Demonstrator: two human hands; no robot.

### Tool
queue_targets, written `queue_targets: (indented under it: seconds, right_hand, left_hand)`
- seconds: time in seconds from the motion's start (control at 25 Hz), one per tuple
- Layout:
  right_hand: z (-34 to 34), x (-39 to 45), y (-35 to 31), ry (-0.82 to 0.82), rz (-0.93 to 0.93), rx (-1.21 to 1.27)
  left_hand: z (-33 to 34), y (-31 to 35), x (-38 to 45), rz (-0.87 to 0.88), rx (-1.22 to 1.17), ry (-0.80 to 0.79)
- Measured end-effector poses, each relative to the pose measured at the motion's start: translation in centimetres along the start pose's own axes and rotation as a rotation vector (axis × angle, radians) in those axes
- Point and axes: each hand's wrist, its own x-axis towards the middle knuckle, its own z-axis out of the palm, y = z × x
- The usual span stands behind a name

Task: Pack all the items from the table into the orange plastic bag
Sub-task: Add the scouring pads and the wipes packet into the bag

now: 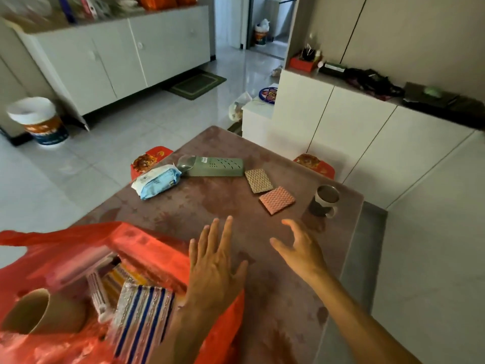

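Note:
The orange plastic bag (147, 248) lies open at the near left of the table, holding a cardboard tube (29, 313), striped packets (141, 313) and other items. My left hand (214, 266) hovers flat beside the bag's mouth, fingers spread, holding nothing. My right hand (301, 248) is open above the table, fingers apart, a short way from a dark mug (324, 200). Farther off lie a pink patterned cloth (277, 200), a tan patterned cloth (259, 180), a green case (215, 166) with a spoon in it and a blue-white wipes pack (157, 183).
The pinkish table (210, 211) ends at the right at a grey step. Red stools (149, 160) stand at its far corners. White cabinets (341, 122) stand to the right, a white bucket (39, 122) on the floor at left.

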Motion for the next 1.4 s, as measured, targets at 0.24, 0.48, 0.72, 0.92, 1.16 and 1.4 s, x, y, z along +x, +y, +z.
queue_targets:
  seconds: [0.24,0.48,0.72,0.92,1.16,1.4]
  right_hand:
    - [4.6,18.0,4.0,-0.036,-0.154,-0.263]
    - [8.7,27.1,8.3,-0.249,0.031,-0.554]
    - [6.8,27.4,8.1,-0.155,-0.005,-0.421]
    - [6.2,30.5,4.7,0.173,-0.335,-0.36]
    - [13.8,34.0,3.9,-0.12,-0.205,-0.576]
    - [11.6,28.5,4.2,-0.1,-0.248,-0.149]
  left_hand:
    - [8.1,0.0,11.8,-0.13,0.086,-0.083]
    - [14.3,-0.8,18.5,-0.238,0.101,-0.163]
    - [15.5,-1.8,19.7,-0.355,0.064,-0.178]
    - [14.8,-2.1,20.1,-0.367,0.068,-0.132]
    - [12.2,-2.4,19.2,-0.378,0.107,-0.08]
    - [7.7,-1.3,15.6,-0.274,0.073,-0.076]
